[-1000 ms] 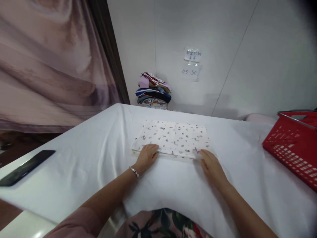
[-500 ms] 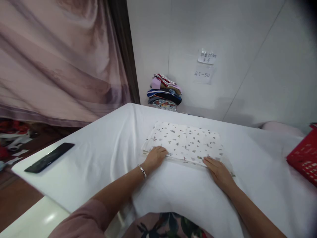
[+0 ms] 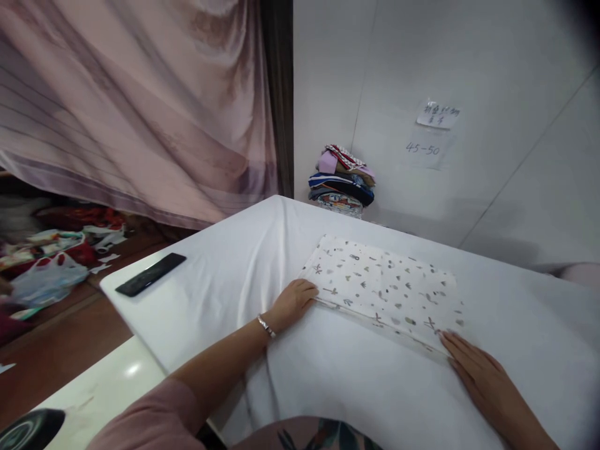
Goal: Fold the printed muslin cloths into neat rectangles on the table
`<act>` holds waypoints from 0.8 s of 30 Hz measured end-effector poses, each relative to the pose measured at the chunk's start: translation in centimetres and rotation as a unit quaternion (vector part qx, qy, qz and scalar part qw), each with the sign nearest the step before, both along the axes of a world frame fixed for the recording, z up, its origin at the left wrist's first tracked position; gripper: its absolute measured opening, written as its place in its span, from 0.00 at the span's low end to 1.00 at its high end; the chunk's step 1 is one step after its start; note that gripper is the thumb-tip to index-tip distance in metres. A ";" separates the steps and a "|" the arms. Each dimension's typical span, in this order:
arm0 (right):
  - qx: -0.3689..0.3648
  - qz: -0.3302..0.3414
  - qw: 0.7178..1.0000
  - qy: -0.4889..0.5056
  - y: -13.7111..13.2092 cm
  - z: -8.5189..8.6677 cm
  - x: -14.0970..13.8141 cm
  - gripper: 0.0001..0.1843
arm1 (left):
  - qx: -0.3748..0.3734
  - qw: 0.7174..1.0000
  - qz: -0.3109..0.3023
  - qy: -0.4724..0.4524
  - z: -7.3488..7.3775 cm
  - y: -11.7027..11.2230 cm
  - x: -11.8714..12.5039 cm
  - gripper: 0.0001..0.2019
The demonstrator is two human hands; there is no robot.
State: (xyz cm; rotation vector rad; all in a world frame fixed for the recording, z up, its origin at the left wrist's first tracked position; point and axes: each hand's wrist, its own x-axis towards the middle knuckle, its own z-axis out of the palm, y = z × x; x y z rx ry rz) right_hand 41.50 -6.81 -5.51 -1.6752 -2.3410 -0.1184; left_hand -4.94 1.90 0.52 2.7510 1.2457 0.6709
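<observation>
A folded white cloth (image 3: 375, 281) printed with small grey, brown and green motifs lies flat on the white-covered table (image 3: 365, 387). My left hand (image 3: 291, 305), a bracelet on its wrist, rests at the cloth's near left corner, fingers slightly bent over the edge; its thumb is hidden. At the near right corner lies my right hand (image 3: 478, 369), fingers stretched out flat and their tips touching the cloth's edge. Layers show along the near edge between the two hands.
A black phone-like slab (image 3: 150, 274) lies on the table's left corner. Behind the table stands a stack of folded fabrics (image 3: 342, 181) by the wall. A pink curtain (image 3: 154, 112) hangs at the left, with plastic bags (image 3: 49, 278) on the floor beneath.
My view has turned left. My right hand has slid outward along the near edge to the right corner, and my left hand has moved to the left corner. The cloth looks smoother.
</observation>
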 end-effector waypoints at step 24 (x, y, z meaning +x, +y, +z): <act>-0.025 -0.054 0.997 0.056 -0.2 3.9 -2.4 0.33 | 0.030 0.996 -0.007 0.081 0.5 2.0 1.7 0.21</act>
